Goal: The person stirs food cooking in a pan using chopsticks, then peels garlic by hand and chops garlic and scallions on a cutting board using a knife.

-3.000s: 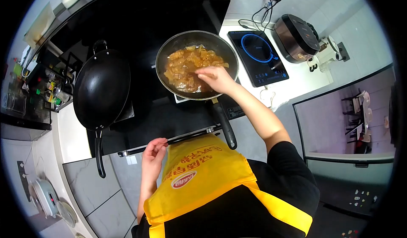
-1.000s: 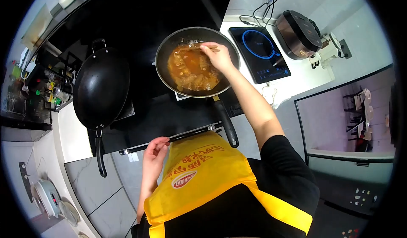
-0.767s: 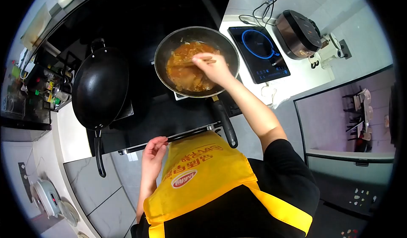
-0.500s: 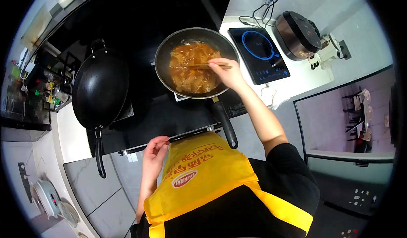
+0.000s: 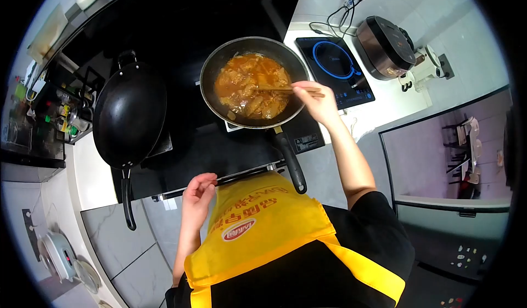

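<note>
A dark frying pan (image 5: 219,108) on the black stove holds pieces of food in reddish-brown sauce (image 5: 252,83). My right hand (image 5: 318,102), at the pan's right rim, is closed on wooden chopsticks (image 5: 280,88), whose tips reach into the food. The pan's black handle (image 5: 292,165) points toward me and no hand is on it. My left hand (image 5: 200,194) is at the front edge of the stove, beside the yellow apron (image 5: 263,215). Its fingers are loosely curled and apart, with nothing in them.
A large black wok (image 5: 130,116) rests on the left side of the stove. Right of the pan are an induction cooktop (image 5: 335,69) and a rice cooker (image 5: 385,47). Bottles and jars (image 5: 74,122) stand at the far left. A white appliance (image 5: 61,256) sits at the lower left.
My right hand has moved right with the chopsticks, from over the food to the pan's right rim. The food in the sauce has shifted. My left hand has barely moved.
</note>
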The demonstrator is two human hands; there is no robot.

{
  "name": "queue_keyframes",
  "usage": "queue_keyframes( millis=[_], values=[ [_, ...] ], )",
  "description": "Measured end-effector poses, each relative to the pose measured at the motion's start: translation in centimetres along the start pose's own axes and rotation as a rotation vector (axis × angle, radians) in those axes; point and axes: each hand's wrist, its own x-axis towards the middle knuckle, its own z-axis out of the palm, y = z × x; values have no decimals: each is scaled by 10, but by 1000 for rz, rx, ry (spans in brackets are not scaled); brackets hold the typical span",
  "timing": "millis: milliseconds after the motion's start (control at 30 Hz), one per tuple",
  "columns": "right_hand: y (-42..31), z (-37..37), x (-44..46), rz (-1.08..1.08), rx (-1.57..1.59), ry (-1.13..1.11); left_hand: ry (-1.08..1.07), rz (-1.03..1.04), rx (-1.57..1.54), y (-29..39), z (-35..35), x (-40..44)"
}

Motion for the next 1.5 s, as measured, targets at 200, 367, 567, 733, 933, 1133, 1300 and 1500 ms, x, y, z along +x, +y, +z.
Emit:
queue_keyframes(
  millis=[200, 367, 567, 733, 933, 1133, 1300, 1500],
  values=[
    [14, 1, -22, -107, -143, -53, 26, -24, -32, -9, -2, -4],
    [-18, -4, -27, 14, -88, -14, 3, -29, -8, -5, -2, -4],
    [-24, 46, -34, -129, 16, -224, -11, 1, -34, -9, -3, 0],
    [2, 25, -14, 46, 73, -30, 4, -32, -4, -5, -3, -5],
    [19, -43, -5, 214, 30, -100, 53, -42, -31, -12, -11, -10],
    [26, -30, -2, 147, 116, 18, 16, -44, -2, 0, -1, -7],
    [12, -30, -5, -2, 47, 87, 4, -25, 0, -8, -6, 1],
    [10, -34, -16, 89, 35, 40, 2, -35, -6, -8, -3, -2]
  ],
)
